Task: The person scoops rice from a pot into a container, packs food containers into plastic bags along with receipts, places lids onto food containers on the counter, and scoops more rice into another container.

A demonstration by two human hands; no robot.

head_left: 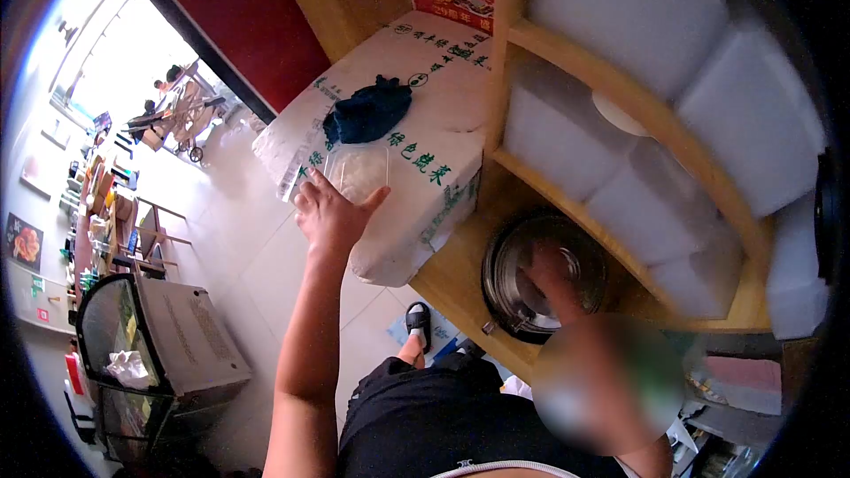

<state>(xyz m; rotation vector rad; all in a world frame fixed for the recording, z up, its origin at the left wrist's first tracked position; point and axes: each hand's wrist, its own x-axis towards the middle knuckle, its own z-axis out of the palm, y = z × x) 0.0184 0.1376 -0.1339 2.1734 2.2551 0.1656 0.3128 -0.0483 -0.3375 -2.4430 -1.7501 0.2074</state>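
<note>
My left hand (333, 215) is raised in front of a white foam box. Its thumb and fingers are spread around the near side of a clear plastic container (361, 166), which they appear to grip. Just beyond the container, a crumpled dark blue cloth (370, 111) lies on the box top. On the right, my right hand (549, 267) reaches down at a round metal pot (506, 301) on the wooden counter. Its fingers are dim and blurred. Whether they touch a lid or go inside the pot, I cannot tell.
The white foam box (425, 204) with green writing stands on the counter's left end. Curved wooden shelves (637, 97) with pale panels rise at the right. A display case (190, 336) stands lower left, and a stroller (181, 115) is near the bright doorway. A blurred round patch covers my right forearm.
</note>
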